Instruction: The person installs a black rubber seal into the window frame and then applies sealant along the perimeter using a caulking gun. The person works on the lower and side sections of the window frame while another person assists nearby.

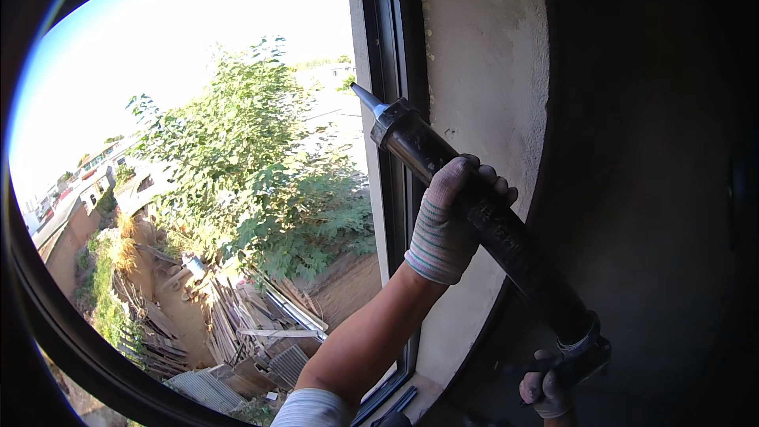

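The single head camera is looking out from chest-close range, facing a window frame [393,71] at 12 o'clock, with a yard below at 8 o'clock. Fisheye rim is darkening the edges; forearms are entering from 6 o'clock.

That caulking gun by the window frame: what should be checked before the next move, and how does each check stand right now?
1. Left hand wrapped around the caulking gun barrel: ok.
2. Right hand on the handle at the rear: ok, though partly in shadow.
3. Nozzle pointing at the dark window frame: ok; contact with the frame cannot tell.
4. Sealant coming out of the nozzle: cannot tell.
5. Plastered wall beside the frame free of smears: ok as far as lit.
6. Gloves on both hands: ok.
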{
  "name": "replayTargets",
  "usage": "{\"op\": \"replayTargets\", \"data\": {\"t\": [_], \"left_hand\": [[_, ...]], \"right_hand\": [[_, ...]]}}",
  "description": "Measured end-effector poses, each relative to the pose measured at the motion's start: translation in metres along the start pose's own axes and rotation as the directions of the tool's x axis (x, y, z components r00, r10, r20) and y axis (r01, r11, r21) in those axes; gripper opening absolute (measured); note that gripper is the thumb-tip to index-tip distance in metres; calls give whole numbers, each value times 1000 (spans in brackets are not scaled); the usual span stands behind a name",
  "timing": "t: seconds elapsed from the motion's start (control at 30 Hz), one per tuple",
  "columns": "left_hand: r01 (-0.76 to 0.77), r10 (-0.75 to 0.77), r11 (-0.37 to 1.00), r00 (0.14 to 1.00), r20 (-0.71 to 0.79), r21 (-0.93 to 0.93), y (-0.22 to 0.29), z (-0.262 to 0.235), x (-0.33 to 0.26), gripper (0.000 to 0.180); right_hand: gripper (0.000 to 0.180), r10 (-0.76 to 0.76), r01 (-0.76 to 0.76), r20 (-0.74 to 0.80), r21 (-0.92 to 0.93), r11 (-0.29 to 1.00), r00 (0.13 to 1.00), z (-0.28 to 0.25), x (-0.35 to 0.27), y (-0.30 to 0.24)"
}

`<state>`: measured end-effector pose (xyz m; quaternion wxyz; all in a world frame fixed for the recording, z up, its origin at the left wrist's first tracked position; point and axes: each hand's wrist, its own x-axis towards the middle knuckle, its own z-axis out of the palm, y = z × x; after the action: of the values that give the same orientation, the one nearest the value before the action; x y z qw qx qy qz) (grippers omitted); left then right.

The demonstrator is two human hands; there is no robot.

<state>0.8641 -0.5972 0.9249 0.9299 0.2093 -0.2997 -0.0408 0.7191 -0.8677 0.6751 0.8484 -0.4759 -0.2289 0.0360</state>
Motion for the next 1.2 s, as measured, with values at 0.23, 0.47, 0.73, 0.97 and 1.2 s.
{"op": "replayTargets", "data": {"t": [0.23, 0.47, 0.73, 0.97, 1.2], "left_hand": [[-27, 37, 982, 998, -52, 187, 10, 18, 41, 64], [-13, 17, 976, 1000, -18, 219, 16, 26, 64, 74], [-19, -35, 960, 982, 187, 279, 36, 33, 102, 67], [-82, 36, 939, 989, 141, 334, 56, 60, 147, 64], [-150, 227, 796, 972, -59, 587, 62, 90, 150, 69]], "right_hand": [[55, -96, 95, -1, -117, 989, 995, 2, 41, -28], [58, -70, 71, -74, 0, 998, 995, 8, 60, -47], [59, -117, 112, -104, -47, 993, 988, 23, 94, -84], [45, -256, 241, -80, -161, 957, 963, 43, 134, -121], [52, -289, 251, -118, -260, 932, 950, 61, 151, -141]]}}
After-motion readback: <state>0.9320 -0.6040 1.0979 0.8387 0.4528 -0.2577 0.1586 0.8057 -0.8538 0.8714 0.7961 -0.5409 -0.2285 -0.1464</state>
